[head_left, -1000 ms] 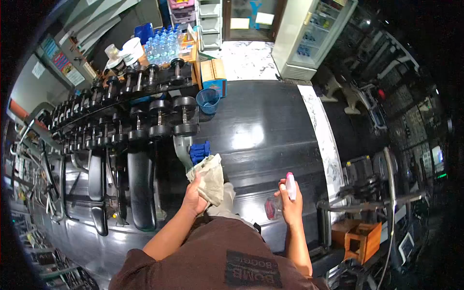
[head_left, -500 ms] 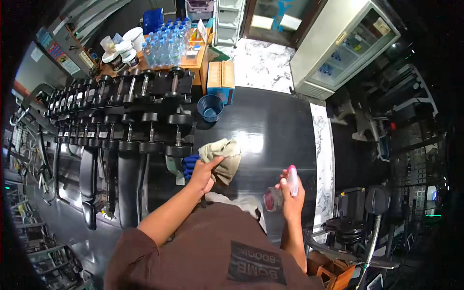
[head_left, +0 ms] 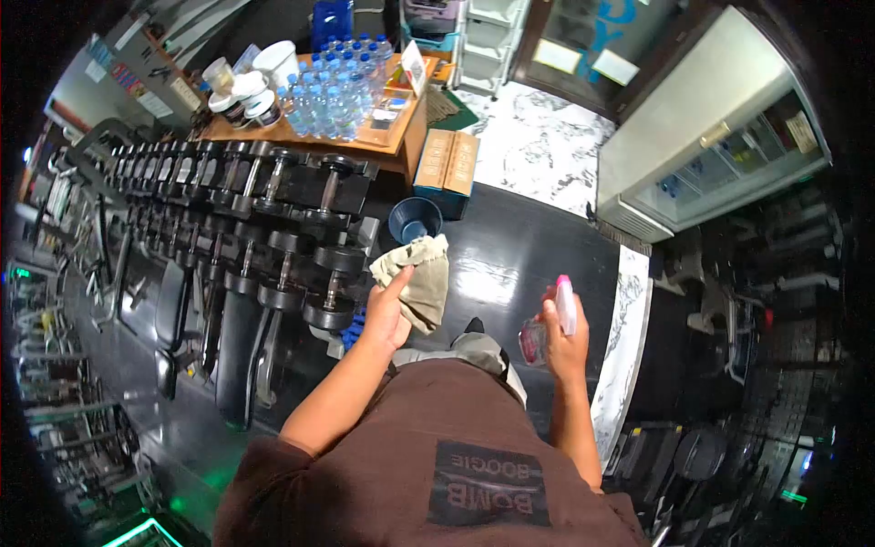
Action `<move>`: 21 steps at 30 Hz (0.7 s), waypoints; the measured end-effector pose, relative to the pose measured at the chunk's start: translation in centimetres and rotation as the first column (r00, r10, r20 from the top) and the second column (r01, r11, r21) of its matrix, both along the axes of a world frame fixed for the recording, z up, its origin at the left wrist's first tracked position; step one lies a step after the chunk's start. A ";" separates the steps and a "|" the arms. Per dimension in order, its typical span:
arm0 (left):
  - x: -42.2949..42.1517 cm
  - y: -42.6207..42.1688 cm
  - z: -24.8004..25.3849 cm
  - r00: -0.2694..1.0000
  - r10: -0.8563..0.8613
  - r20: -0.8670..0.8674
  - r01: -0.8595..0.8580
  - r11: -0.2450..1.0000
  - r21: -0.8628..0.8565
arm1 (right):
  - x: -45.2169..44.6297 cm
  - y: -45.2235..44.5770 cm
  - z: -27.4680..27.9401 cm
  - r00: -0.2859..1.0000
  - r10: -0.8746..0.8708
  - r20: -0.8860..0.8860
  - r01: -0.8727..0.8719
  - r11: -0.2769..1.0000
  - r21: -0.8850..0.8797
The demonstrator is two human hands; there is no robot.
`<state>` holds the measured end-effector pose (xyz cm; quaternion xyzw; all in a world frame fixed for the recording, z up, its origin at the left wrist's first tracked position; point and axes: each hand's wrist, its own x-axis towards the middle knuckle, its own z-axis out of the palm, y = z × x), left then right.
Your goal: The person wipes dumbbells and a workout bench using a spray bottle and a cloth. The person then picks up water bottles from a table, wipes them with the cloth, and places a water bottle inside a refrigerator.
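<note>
Person's moved up: bin point(head_left: 396, 224) and wooden desk point(head_left: 401, 135) now closer. Left hand point(head_left: 390, 310) closed on bunched cloth point(head_left: 427, 290), raised out front; right hand point(head_left: 569, 345) wrapped round pink-tipped spray bottle point(head_left: 567, 312), well apart. Grips unchanged, both items still carried.

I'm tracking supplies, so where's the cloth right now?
Head view, slightly left of centre: the cloth is in the left hand, pictured below the blue bin.
</note>
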<state>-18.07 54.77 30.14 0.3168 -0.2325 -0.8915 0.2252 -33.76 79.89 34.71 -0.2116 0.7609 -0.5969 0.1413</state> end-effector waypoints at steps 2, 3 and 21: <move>-2.2 -1.0 0.0 0.995 0.103 -0.003 -0.103 0.995 0.009 | -4.6 -1.7 0.5 0.998 0.050 -0.028 -0.049 0.998 0.032; -3.2 -1.6 0.3 0.989 0.146 -0.006 -0.146 0.989 -0.020 | -6.8 -2.8 0.7 0.993 0.097 -0.060 -0.094 0.994 0.054; -10.6 -21.1 -3.1 0.872 0.487 0.044 -0.489 0.866 0.106 | -24.6 -34.7 -2.2 0.877 0.471 -0.096 -0.458 0.879 0.133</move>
